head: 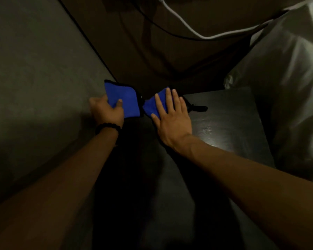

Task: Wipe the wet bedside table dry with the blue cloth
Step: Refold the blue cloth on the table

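The blue cloth (124,98) with a black edge lies across the far left corner of the dark bedside table (228,123). My left hand (107,110) pinches the cloth's left part, thumb on top, lifting it off the table's left side. My right hand (172,116) lies flat, fingers spread, pressing the cloth's right part onto the tabletop. The tabletop shines with a wet-looking patch to the right of my right wrist. A black beaded bracelet sits on my left wrist.
A grey wall (34,69) rises close on the left. White bedding (287,78) presses against the table's right side. A white cable (193,29) and a black cable (90,44) hang behind the table. A small black object (197,107) lies beside my right fingers.
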A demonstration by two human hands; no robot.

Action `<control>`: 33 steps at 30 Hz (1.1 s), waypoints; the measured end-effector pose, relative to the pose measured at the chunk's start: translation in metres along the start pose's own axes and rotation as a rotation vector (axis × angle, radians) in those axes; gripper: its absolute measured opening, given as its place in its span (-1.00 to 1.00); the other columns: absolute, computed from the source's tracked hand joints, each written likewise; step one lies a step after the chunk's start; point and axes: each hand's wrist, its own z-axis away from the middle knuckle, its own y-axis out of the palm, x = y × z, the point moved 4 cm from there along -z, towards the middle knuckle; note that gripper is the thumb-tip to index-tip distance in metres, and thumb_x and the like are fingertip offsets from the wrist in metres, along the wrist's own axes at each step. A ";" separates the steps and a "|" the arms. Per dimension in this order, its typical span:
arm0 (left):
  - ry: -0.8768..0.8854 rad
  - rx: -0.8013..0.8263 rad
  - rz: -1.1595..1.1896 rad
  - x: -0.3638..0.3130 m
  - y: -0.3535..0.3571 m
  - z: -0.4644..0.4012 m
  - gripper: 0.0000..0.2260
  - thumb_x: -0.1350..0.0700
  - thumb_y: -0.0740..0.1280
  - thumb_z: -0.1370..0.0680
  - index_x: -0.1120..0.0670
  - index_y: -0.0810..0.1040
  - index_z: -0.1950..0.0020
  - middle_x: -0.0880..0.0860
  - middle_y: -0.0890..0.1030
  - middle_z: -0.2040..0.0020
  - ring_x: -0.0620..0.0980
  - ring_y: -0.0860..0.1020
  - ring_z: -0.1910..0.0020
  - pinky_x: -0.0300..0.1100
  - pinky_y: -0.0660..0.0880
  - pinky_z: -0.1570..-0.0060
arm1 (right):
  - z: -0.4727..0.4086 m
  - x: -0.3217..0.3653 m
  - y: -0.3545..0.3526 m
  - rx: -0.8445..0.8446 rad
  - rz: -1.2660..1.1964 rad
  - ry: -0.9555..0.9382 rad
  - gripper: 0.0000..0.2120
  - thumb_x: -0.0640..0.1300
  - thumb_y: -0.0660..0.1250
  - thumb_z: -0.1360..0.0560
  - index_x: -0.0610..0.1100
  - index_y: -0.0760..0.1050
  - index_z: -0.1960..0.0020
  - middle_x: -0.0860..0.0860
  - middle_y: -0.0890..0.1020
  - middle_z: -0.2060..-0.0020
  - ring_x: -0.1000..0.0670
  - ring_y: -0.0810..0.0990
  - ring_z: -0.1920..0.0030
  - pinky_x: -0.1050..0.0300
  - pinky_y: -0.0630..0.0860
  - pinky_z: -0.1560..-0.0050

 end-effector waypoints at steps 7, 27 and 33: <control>0.004 -0.093 0.244 -0.006 -0.007 -0.015 -0.80 0.06 0.42 -0.48 0.19 0.51 0.13 0.13 0.58 0.13 0.03 0.54 0.19 -0.10 0.52 0.16 | -0.005 0.019 0.005 0.003 0.000 -0.007 -0.35 0.24 -0.21 -0.67 -0.04 -0.30 -0.63 -0.22 -0.23 -0.62 -0.22 -0.29 -0.61 -0.15 -0.25 -0.59; -0.171 0.124 0.974 -0.033 0.001 0.005 -0.76 0.24 0.46 -0.43 0.21 0.60 -0.08 0.15 0.67 -0.01 0.08 0.65 0.02 0.07 0.59 -0.01 | -0.015 0.098 0.007 0.094 -0.015 -0.110 -0.31 0.20 0.08 -0.64 -0.09 -0.06 -0.64 -0.24 0.05 -0.62 -0.28 -0.05 -0.61 -0.18 -0.21 -0.60; -0.209 0.229 1.061 -0.038 0.003 0.022 -0.73 0.29 0.43 -0.45 0.26 0.56 -0.14 0.19 0.65 -0.04 0.10 0.65 0.01 0.07 0.58 -0.04 | -0.016 0.119 0.009 0.164 0.122 -0.162 -0.20 0.28 0.11 -0.62 -0.16 -0.07 -0.64 -0.19 0.09 -0.61 -0.26 0.00 -0.61 -0.18 -0.20 -0.58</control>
